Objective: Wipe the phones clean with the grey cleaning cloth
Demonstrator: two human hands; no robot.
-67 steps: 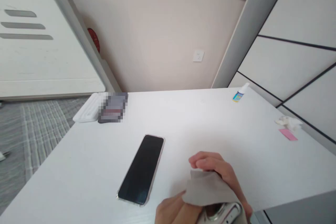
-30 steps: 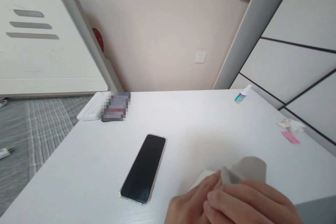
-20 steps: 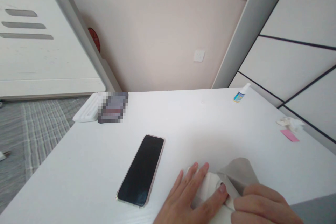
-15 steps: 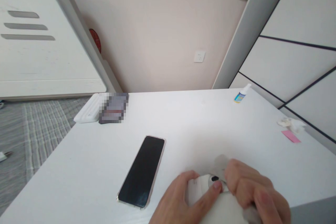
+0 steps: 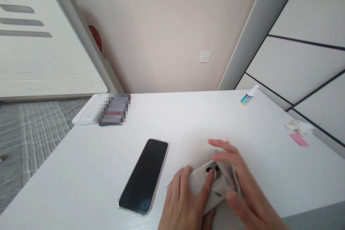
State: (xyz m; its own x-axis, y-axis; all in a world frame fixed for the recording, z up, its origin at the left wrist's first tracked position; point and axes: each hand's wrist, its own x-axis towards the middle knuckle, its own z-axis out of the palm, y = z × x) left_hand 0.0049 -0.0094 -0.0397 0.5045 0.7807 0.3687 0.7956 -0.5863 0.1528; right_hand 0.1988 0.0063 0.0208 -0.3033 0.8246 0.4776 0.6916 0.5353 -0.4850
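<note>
My left hand [image 5: 182, 199] grips a pale phone [image 5: 198, 178], back side up. Its thumb lies by the dark round camera lenses. A light grey, crumpled piece that looks like cloth [image 5: 230, 178] drapes over the phone's right side. My right hand [image 5: 244, 183] is over that piece, fingers stretched apart from the thumb and slightly blurred; whether it touches the piece is unclear. The phone's lower part is hidden by the hands. To the left, a second phone [image 5: 145, 176] with a black screen and clear case lies face up on the white table.
At the table's back left are a white tray-like piece [image 5: 84, 113] and a dark pixelated item [image 5: 114, 111]. A small white-capped bottle [image 5: 246, 99] stands at the back right. Crumpled white tissue [image 5: 303, 127] and a pink slip [image 5: 298, 139] lie at the right edge.
My right hand has gone from a closed fist to spread fingers. The held phone has shifted up and left, showing more of its lenses. The grey piece shows more clearly.
</note>
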